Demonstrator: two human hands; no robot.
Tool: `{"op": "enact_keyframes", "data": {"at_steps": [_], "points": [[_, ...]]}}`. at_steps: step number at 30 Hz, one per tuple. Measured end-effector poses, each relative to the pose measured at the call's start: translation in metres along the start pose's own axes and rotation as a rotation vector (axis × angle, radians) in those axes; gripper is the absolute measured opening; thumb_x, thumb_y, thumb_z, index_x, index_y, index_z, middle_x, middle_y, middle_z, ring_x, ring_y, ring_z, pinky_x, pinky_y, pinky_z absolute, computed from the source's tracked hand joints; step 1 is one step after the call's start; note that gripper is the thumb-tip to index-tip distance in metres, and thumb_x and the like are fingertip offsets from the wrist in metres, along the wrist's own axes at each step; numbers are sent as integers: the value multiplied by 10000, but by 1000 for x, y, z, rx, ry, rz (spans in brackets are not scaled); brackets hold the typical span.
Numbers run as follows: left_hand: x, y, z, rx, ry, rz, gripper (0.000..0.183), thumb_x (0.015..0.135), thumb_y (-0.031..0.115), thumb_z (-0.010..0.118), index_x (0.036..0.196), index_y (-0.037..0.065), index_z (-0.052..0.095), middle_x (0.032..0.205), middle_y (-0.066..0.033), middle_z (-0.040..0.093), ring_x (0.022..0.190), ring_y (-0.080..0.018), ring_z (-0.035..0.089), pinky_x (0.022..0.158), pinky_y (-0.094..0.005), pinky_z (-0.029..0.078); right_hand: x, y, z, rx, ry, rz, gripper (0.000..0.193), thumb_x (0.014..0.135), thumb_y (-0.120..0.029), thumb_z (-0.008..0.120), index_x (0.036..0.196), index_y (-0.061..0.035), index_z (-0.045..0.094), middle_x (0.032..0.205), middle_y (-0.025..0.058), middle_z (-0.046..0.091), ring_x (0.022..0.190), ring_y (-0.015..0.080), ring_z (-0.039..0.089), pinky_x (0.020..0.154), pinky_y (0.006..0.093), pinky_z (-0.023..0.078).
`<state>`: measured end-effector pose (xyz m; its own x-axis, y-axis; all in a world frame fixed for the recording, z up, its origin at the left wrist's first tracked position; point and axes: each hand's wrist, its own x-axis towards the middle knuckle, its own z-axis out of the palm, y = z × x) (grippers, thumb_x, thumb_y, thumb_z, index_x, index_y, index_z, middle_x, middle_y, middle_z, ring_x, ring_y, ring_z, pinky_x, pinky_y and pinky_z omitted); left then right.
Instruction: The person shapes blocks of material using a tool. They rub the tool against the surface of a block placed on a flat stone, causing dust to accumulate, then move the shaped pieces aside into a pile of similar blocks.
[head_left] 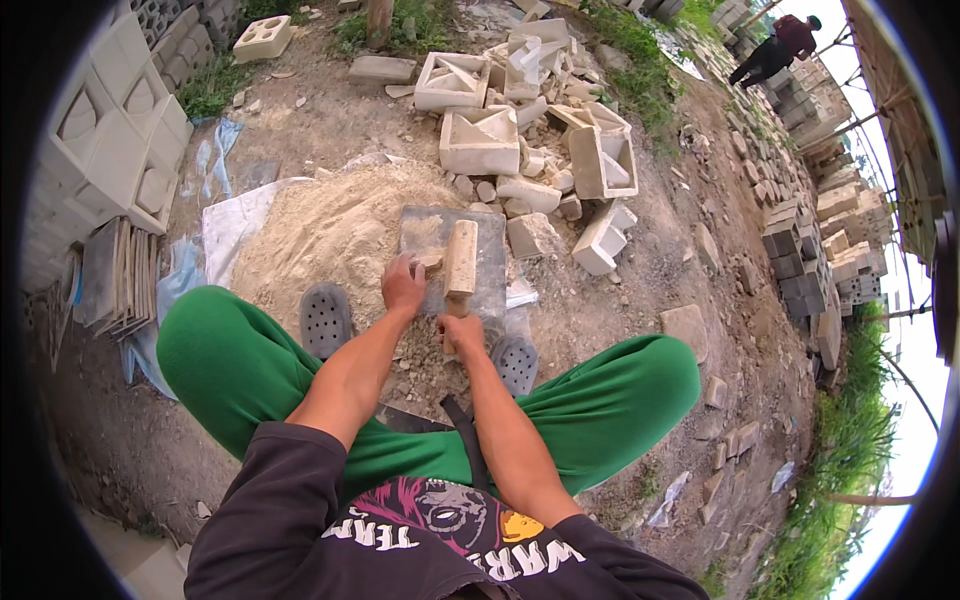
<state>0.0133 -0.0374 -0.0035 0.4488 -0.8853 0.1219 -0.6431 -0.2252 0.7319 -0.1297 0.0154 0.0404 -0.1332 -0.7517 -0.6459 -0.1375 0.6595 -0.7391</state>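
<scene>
My right hand (pixel 462 332) is closed round the handle of a wooden mallet (pixel 461 262), whose long block-shaped head points away from me. Under the mallet lies a dark flat slab (pixel 489 232) on the ground between my feet. At the slab's left edge my left hand (pixel 403 286) has its fingers closed on a small pale chunk (pixel 432 261), partly hidden by the mallet head. Pale crushed powder (pixel 320 225) is heaped just left of the slab. Rubble and broken pale blocks (pixel 528 195) are piled beyond it.
Cracked hollow blocks (pixel 480 142) top the rubble pile. Stacked decorative blocks (pixel 120 110) and thin boards (pixel 118 278) stand at the left. Grey blocks (pixel 797 260) are stacked at the right. Another person (pixel 778 48) is far off at the upper right.
</scene>
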Motion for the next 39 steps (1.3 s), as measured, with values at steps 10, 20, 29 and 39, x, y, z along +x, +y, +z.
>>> {"op": "enact_keyframes", "data": {"at_steps": [10, 20, 29, 39], "points": [[5, 13, -3, 140, -225, -109, 308, 901, 365, 652, 1152, 196, 706, 1170, -51, 632, 1169, -277, 534, 996, -448, 405, -7, -34, -14, -170, 74, -65, 290, 738, -176, 754, 889, 56, 670, 701, 102, 679, 551, 196, 672, 484, 336, 525], [-2, 16, 1, 115, -139, -96, 292, 901, 362, 652, 1131, 189, 706, 1124, -47, 645, 1144, -269, 553, 988, -445, 401, -7, -44, -11, -162, 191, -566, 341, 741, -234, 765, 937, 31, 675, 789, 181, 717, 774, 308, 714, 700, 415, 540], [2, 18, 1, 113, -127, -117, 292, 876, 340, 700, 1124, 186, 705, 1123, -50, 655, 1138, -274, 573, 970, -441, 435, 9, 2, -7, -312, 119, -47, 388, 702, -297, 773, 871, 46, 701, 773, 173, 713, 693, 286, 704, 646, 380, 549], [5, 12, 10, 172, -205, 21, 284, 928, 319, 608, 1176, 218, 704, 1203, -1, 660, 1143, -267, 558, 992, -439, 402, 15, 7, -4, -117, 75, -32, 284, 711, -180, 746, 819, 69, 663, 726, 112, 686, 541, 200, 667, 489, 331, 534]]}}
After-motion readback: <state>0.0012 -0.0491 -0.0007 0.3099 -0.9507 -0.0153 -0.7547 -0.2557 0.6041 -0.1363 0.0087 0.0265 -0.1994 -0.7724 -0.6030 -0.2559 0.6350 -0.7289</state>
